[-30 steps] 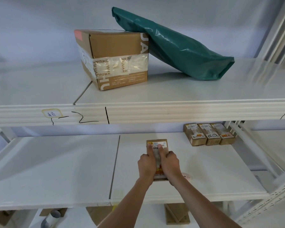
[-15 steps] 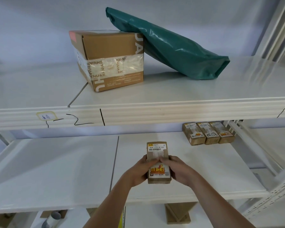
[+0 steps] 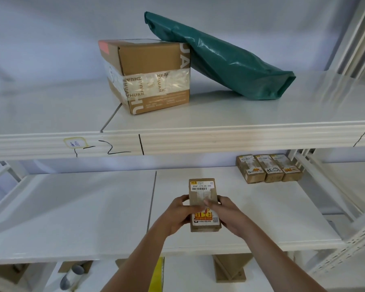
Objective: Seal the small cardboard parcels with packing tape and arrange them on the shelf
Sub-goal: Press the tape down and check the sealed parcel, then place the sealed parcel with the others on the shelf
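Left hand [image 3: 180, 213] and right hand [image 3: 227, 216] grip a taped small parcel [image 3: 203, 204] over the lower shelf [image 3: 282, 218]. Three parcels [image 3: 269, 168] already stand together at the back right; this one likely joins them.

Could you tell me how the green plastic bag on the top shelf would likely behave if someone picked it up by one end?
The green plastic bag would probably sag: its wrinkled film looks soft. Its glossy surface may be slippery. It leans on the large cardboard box, so lifting it could make it slide off.
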Demonstrator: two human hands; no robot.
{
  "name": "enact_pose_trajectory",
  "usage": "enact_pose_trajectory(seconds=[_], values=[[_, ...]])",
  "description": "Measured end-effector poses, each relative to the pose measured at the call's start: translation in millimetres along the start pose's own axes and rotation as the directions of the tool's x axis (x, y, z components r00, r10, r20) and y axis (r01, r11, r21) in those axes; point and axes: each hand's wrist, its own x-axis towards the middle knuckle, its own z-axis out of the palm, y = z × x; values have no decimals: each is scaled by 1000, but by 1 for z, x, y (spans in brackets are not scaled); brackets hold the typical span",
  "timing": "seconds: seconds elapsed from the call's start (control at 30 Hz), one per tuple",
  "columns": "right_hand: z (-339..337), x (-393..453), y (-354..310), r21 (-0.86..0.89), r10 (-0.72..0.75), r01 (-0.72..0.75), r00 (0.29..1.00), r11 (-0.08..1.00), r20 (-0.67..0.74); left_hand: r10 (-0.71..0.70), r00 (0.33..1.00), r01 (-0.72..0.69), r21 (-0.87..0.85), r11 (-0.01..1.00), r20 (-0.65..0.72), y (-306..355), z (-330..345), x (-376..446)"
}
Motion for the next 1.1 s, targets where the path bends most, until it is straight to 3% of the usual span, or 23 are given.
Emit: enact_pose_trajectory(seconds=[0.17, 0.33, 0.5, 0.77, 0.93, 1.1], values=[[23, -6, -6, -16, -104, 103, 991, 995, -87, 92, 989, -110, -154, 982, -117, -5, -2, -15], [43, -6, -4, -53, -156, 151, 983, 987, -96, 180, 959, -181, 17, 983, -219, -2, -6, -23], [58, -12, -9, -45, -221, 217, 970, 975, -106, 229, 888, -201, 113, 973, -399, -7, 2, -41], [70, -11, -27, -33, -284, 287, 957, 957, 59, 395, 677, -319, 237, 918, -620, -2, 25, -57], [59, -22, -50, -3, -356, 364, 913, 932, 198, 326, 626, -363, 105, 926, -708, 30, 67, -81], [55, -46, -70, 57, -364, 365, 877, 929, 315, 333, 555, -400, 106, 910, -763, 47, 93, -101]])
